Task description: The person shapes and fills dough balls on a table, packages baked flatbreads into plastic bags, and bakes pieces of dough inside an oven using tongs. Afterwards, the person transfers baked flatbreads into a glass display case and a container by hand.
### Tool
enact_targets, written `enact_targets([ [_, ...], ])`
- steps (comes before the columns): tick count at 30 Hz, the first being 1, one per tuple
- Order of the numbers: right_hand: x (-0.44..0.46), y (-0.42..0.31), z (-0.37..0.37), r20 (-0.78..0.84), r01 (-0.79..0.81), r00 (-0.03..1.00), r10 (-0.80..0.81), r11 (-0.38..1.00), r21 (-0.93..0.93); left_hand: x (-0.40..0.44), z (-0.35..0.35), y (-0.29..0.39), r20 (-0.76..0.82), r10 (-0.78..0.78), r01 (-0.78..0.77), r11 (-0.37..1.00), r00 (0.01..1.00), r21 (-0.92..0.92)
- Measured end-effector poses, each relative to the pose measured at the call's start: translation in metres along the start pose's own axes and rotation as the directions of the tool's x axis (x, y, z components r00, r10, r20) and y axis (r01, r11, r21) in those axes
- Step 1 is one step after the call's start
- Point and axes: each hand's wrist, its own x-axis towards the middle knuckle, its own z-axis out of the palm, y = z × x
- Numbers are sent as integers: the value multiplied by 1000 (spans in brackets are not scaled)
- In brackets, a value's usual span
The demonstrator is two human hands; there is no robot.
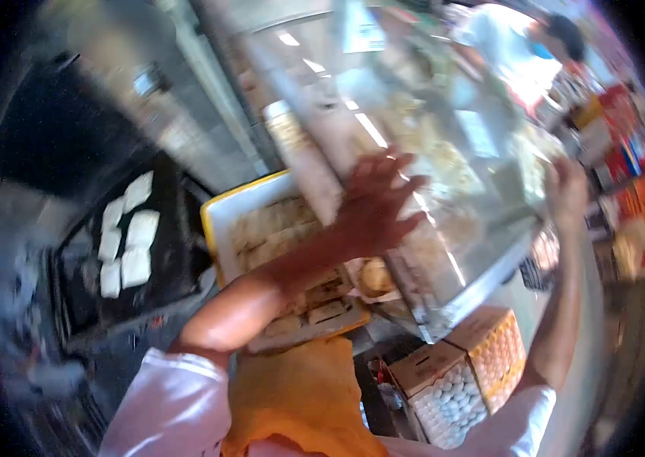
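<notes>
My left hand (379,206) is raised in front of the glass display case (452,122). Its fingers are spread and nothing is in them. Out past the case's right side, my right hand (568,190) has its fingers closed on a plastic bag (533,160) with something pale inside. The bag is blurred, so I cannot make out its contents. Below my left forearm, a white tray with a yellow rim (210,221) contains several browned flat pieces of food (273,228), partly hidden by the arm. A round brown item (375,276) lies just right of the tray.
A dark griddle (83,293) on the left bears several white flat dough pieces (137,265). Two cardboard cartons of eggs (448,388) stand at the lower right. Another person in a white shirt (501,42) is beyond the case, near colourful packages (616,129).
</notes>
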Motion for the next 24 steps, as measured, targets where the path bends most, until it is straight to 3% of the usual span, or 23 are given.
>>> enact_targets([
  [1, -3, 13, 9, 4, 0, 1000, -1, 987, 159, -4, 1, 0, -62, 37, -40, 998, 997, -46],
  [2, -4, 7, 10, 62, -105, 994, 92, 959, 264, -8, -1, -3, -127, 73, -84, 993, 989, -88],
  [3, -10, 30, 25, 64, -125, 992, 108, 847, 517, -19, -9, 1, -154, 56, -75, 990, 986, -119],
  [4, -13, 28, 17, -3, -24, 1000, 27, 927, 373, -37, -16, 7, -181, 43, -72, 985, 982, -158],
  [5, -23, 8, 5, -30, -21, 999, 34, 928, 372, -62, -21, 7, -188, 42, -80, 977, 981, -197],
  [6, -34, -10, -3, -134, 26, 991, 10, 965, 263, -92, -37, 10, -99, 29, -46, 984, 995, -172],
  [7, -45, -18, -13, -75, -36, 995, 64, 943, 330, -124, -50, 7, -36, 1, -6, 990, 999, -144],
  [8, -58, -25, -19, -174, 64, 984, -43, 991, 119, -159, -61, -2, 28, -21, 25, 993, 999, -117],
  [9, -72, -22, -22, -154, 9, 988, -12, 1000, -21, -198, -74, -17, 87, -92, 98, 993, 992, -71],
  [10, -88, -2, -20, -188, 149, 969, -162, 985, -83, -244, -88, -36, 142, -159, 164, 986, 977, -21],
  [11, -107, 16, -18, -215, 280, 927, -308, 948, -152, -291, -105, -57, 62, -221, 222, 975, 973, 4],
  [12, -139, 27, -12, -174, 77, 982, -68, 996, 45, -335, -130, -79, -20, -277, 278, 960, 961, 21],
  [13, -180, 39, -2, -85, -144, 982, 166, 965, 221, -374, -166, -95, 73, -415, 396, 899, 907, 184],
  [14, -222, 48, 5, -133, -172, 973, 189, 977, 125, -414, -195, -113, 209, -684, 611, 723, 698, 323],
  [15, -268, 58, 11, -123, -165, 979, 164, 986, 2, -428, -242, -123, 164, -711, 605, 679, 684, 415],
  [17, -338, -77, -6, -219, -144, 958, 185, 971, 189, -503, -291, -176, 33, -737, 610, 582, 675, 537],
  [18, -400, -81, 0, -46, -508, 861, 506, 860, -47, -525, -315, -203, 23, -723, 591, 583, 691, 558],
  [19, -485, -11, 34, -6, -458, 888, 461, 885, 85, -556, -328, -235, 9, -641, 518, 629, 768, 580],
  [21, -560, -127, 18, 171, -549, 823, 542, 836, -11, -578, -341, -276, -37, -600, 488, 612, 799, 622],
  [23, -614, -219, 0, 295, -540, 801, 521, 842, -23, -567, -354, -299, 34, -675, 549, 627, 737, 554],
  [24, -603, -304, -21, 390, -651, 728, 563, 747, 137, -580, -352, -306, 65, -659, 539, 663, 749, 520],
])
